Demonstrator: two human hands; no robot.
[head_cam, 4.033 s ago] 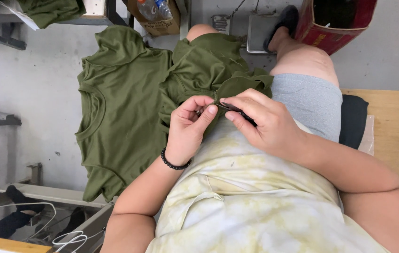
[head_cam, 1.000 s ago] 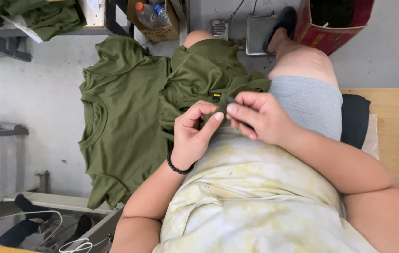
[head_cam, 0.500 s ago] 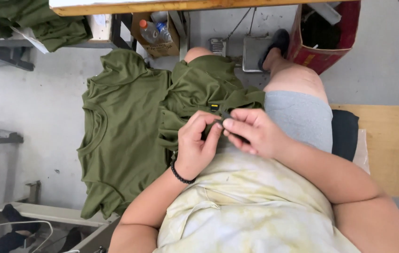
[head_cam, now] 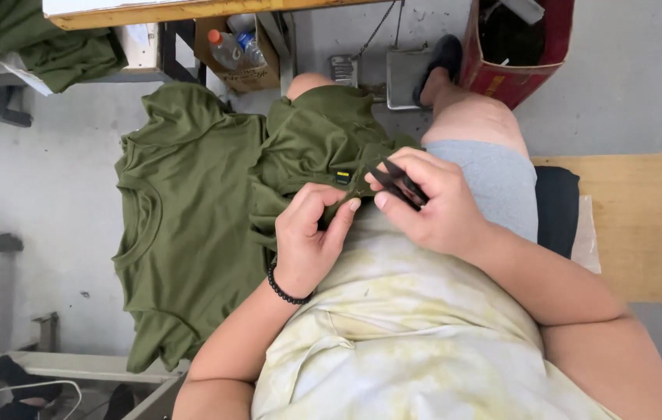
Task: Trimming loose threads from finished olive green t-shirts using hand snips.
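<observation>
Head view, cardboard box (head_cam: 257,74) holding bottles (head_cam: 226,48)

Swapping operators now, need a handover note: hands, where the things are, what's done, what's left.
Left hand: pinches the green shirt on the lap, just below its small label.
Right hand: holds dark snips, tips pointing toward the label.
Things: a second green shirt lies spread flat on the floor to the left. More green cloth sits on the shelf at top left. Red bin stands by the foot.
Done: cannot tell from this view whether anything has been cut.
Left: the shirt is not yet set aside; the snips have not reached the label.
</observation>
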